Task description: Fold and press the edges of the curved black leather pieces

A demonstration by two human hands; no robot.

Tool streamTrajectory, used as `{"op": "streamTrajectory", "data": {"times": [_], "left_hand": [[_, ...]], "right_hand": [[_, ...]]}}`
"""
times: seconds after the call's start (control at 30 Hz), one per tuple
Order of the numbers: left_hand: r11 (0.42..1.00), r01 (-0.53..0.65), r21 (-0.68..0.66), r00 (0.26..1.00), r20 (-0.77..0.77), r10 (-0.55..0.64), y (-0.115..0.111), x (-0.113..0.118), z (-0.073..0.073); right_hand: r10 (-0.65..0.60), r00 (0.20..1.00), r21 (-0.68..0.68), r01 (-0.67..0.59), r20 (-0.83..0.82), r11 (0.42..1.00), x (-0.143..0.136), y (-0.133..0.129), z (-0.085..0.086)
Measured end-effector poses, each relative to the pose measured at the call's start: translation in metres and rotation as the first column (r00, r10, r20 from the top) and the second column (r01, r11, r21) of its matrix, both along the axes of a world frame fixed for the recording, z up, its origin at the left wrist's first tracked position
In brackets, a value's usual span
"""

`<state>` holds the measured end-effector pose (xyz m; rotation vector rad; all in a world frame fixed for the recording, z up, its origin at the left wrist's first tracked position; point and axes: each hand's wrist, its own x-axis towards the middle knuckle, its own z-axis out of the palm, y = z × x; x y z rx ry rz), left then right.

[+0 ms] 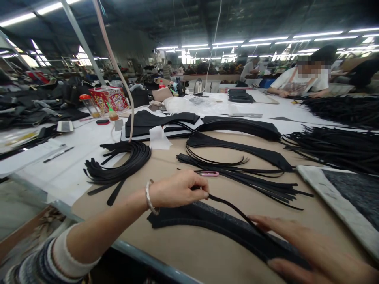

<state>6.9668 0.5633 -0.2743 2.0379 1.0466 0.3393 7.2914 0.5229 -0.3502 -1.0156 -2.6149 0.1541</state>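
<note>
My left hand (185, 189) pinches a narrow black strip (231, 205) and lifts its end above the table. From there the strip slopes down to the right. Beneath it a wide, curved black piece (189, 217) lies flat on the tan board (177, 252). My right hand (310, 252) is slightly blurred at the lower right, its fingers stretched out and the thumb apart. It spans the right part of the curved piece, fingers near the strip. Behind my left hand lie a bundle of black strips (257, 181) and a pink-handled tool (209, 173).
A curled strip bundle (133, 157) lies left, with a white paper scrap (160, 138) behind. Stacked black pieces (239, 127) stand farther back. A grey-topped slab (349, 197) and strip heaps (331, 146) occupy the right. A co-worker (304, 79) sits across the table. A cord (118, 67) hangs down left.
</note>
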Motion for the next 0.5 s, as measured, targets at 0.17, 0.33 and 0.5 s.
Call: {"op": "streamTrajectory", "data": {"times": [0.17, 0.33, 0.5], "left_hand": [[0.993, 0.11, -0.032, 0.993, 0.043, -0.109, -0.02, 0.023, 0.004], [0.983, 0.09, -0.162, 0.991, 0.113, -0.072, -0.026, 0.02, 0.003], [0.95, -0.046, -0.308, 0.996, 0.058, 0.067, -0.024, -0.008, -0.011]], "right_hand": [[-0.087, 0.985, -0.15, 0.065, -0.152, 0.987, -0.05, -0.012, 0.023], [-0.248, 0.919, -0.64, -0.007, -0.307, 0.768, -0.088, -0.012, 0.044], [-0.274, 0.948, -0.776, 0.049, -0.163, 0.629, -0.07, -0.018, 0.035]]}}
